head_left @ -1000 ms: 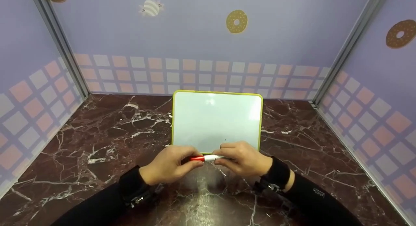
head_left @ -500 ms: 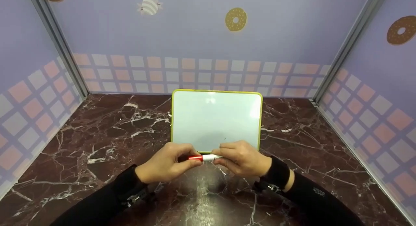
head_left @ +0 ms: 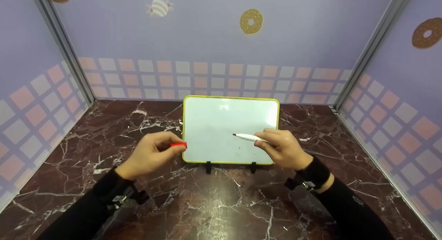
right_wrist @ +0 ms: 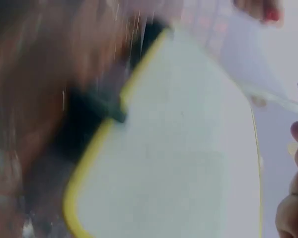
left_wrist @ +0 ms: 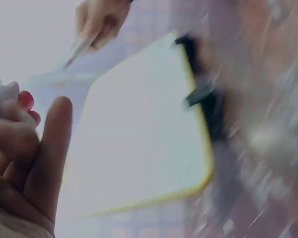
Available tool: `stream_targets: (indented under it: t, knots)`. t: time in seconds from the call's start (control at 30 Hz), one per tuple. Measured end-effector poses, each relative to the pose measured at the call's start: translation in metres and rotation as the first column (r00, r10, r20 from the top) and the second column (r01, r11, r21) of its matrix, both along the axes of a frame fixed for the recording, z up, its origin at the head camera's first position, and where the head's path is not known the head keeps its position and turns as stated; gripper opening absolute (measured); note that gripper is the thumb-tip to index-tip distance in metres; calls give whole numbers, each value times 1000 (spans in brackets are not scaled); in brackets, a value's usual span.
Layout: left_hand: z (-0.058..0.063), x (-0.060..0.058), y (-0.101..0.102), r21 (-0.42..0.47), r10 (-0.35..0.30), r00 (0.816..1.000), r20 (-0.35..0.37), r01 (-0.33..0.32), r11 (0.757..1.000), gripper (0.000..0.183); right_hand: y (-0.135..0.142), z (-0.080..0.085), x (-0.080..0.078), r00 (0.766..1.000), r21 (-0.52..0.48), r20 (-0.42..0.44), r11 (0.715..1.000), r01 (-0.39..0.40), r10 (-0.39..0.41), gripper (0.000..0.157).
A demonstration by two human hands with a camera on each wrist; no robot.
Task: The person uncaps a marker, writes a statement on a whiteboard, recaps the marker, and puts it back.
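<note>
A white marker [head_left: 249, 137] with a bare dark tip is pinched between the thumb and fingers of my right hand [head_left: 285, 148], over the right part of the whiteboard in the head view. Its tip points left. My left hand [head_left: 150, 153] pinches the red cap [head_left: 179, 145] at the board's left edge. In the left wrist view the red cap [left_wrist: 26, 100] shows between the fingertips. The yellow-framed whiteboard [head_left: 214, 122] leans upright on a stand, with a small dark mark low on its surface.
Two black stand feet [head_left: 208, 167] jut out under the board's lower edge. The dark red marbled tabletop [head_left: 221, 205] spreads around it. Lilac walls [head_left: 207, 36] with printed sweets and checks enclose the back and both sides.
The cap has come off the marker. My left hand has moved left and up with the cap, my right hand right and up with the marker. The stand feet now show.
</note>
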State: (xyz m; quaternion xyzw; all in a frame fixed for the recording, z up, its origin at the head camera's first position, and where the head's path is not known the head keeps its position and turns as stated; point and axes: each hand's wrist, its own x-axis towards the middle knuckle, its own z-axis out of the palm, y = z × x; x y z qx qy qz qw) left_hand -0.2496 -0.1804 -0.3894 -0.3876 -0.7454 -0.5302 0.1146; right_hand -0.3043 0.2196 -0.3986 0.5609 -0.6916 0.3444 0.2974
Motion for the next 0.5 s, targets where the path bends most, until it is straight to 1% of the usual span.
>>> stream_targets:
  t: [0.03, 0.07, 0.17, 0.23, 0.3, 0.4, 0.5]
  knots:
    - [0, -2, -3, 7, 0, 1000, 14, 0, 1000, 11, 4, 1, -2, 1000, 9, -3, 1000, 23, -23, 19]
    - [0, -4, -5, -7, -3, 1000, 20, 3, 1000, 10, 7, 2, -4, 999, 29, -15, 999, 40, -40, 21]
    - [-4, -6, -3, -81, -3, 998, 58, 8, 997, 5, 10, 3, -6, 999, 100, -15, 994, 50, -49, 29]
    - [-8, -6, -1, -118, 16, 997, 81, -6, 993, 6, 9, 2, -5, 999, 107, 5, 993, 53, -54, 33]
    - [-10, -6, 1, -132, 41, 995, 89, -29, 991, 7, 9, 2, -4, 998, 96, 29, 994, 55, -58, 36]
    - [-12, -6, 3, -143, 78, 993, 84, -66, 988, 9, 10, 1, -3, 997, 85, 42, 994, 64, -67, 35]
    - [-12, -6, 3, -155, 108, 993, 58, -98, 983, 10, 9, 0, -4, 997, 91, 27, 993, 69, -71, 27]
